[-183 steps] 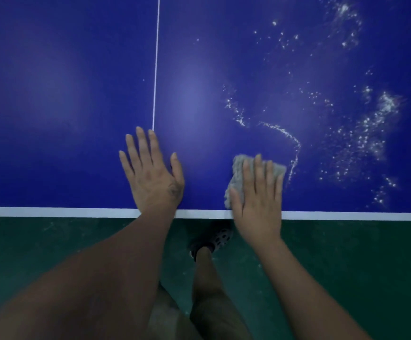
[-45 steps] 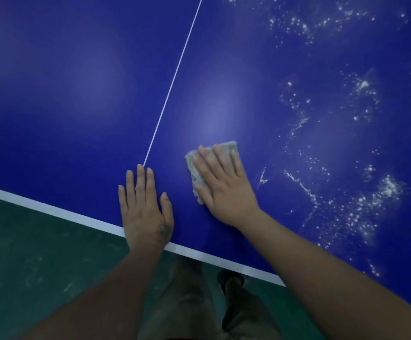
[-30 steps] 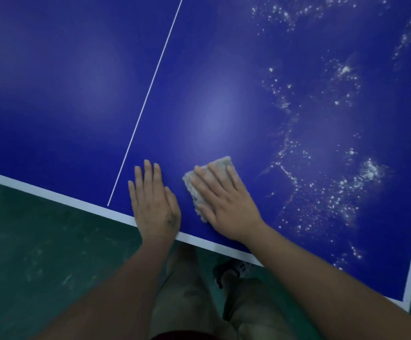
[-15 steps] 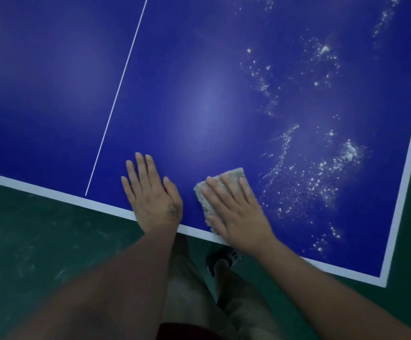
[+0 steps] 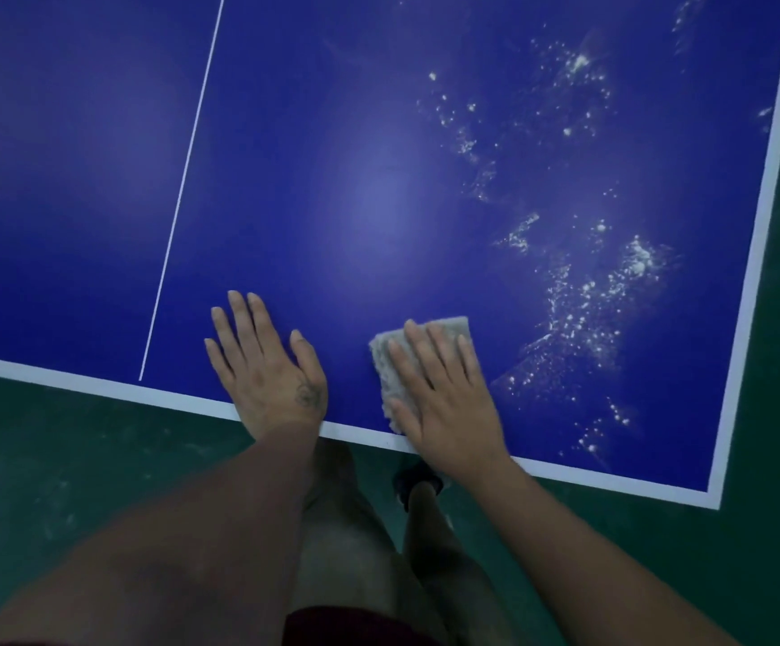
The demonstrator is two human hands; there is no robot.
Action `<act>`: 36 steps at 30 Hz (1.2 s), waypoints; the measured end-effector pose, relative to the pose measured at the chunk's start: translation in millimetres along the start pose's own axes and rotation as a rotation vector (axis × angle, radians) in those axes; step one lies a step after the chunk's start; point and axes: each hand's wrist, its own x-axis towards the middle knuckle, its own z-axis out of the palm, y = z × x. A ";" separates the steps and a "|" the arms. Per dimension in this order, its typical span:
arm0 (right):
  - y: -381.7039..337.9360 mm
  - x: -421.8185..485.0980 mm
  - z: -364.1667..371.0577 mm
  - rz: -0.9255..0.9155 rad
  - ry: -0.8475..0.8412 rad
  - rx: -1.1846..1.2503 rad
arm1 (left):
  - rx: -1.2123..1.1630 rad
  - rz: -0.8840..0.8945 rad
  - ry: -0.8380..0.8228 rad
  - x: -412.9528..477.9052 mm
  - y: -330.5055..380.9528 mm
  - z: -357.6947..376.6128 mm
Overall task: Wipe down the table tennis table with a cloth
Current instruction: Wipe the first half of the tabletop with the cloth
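Item 1, floor [image 5: 75, 459]: dark green, showing pale scuffs, running under the near edge.
Item 2, shoe [image 5: 418, 480]: dark, standing on the floor just below the edge, between the forearms.
Item 3, table tennis table [image 5: 332, 156]: blue top, white border stripe [image 5: 75, 380] running along the near and right edges and meeting at the near right corner.
Item 4, left hand [image 5: 269, 370]: lying flat on the top, fingers straight and spread, holding nothing, heel crossing the stripe.
Item 5, right hand [image 5: 444, 398]: pressing flat with straight fingers on the cloth [image 5: 385, 366].
Item 6, cloth: grey, folded, lying on the top just inside the near edge, sticking out past the fingertips and thumb.
Item 7, centre line [image 5: 183, 188]: thin, white, running away left of the left hand.
Item 8, white specks [image 5: 583, 291]: scattering over the right part, beyond and beside the cloth.
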 end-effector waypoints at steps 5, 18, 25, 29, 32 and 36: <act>79.1 -25.4 -17.0 0.302 0.000 -0.021 | 0.019 -0.001 -0.005 0.3 0.5 -0.9; 56.9 -51.6 -5.4 0.163 0.020 0.009 | 0.072 0.014 -0.028 -3.1 10.0 -9.7; 174.9 -134.3 -31.5 0.760 0.022 0.058 | 0.014 0.294 -0.065 -32.6 73.2 -4.1; 125.6 -99.0 -25.1 0.743 0.079 0.062 | 0.030 0.289 -0.093 -63.2 124.4 16.9; 75.5 -92.3 -4.8 0.427 0.059 0.071 | 0.049 0.267 -0.062 -64.2 122.6 29.2; 99.2 -131.8 0.8 0.262 0.037 0.056 | 0.037 0.274 -0.039 -64.5 122.7 31.2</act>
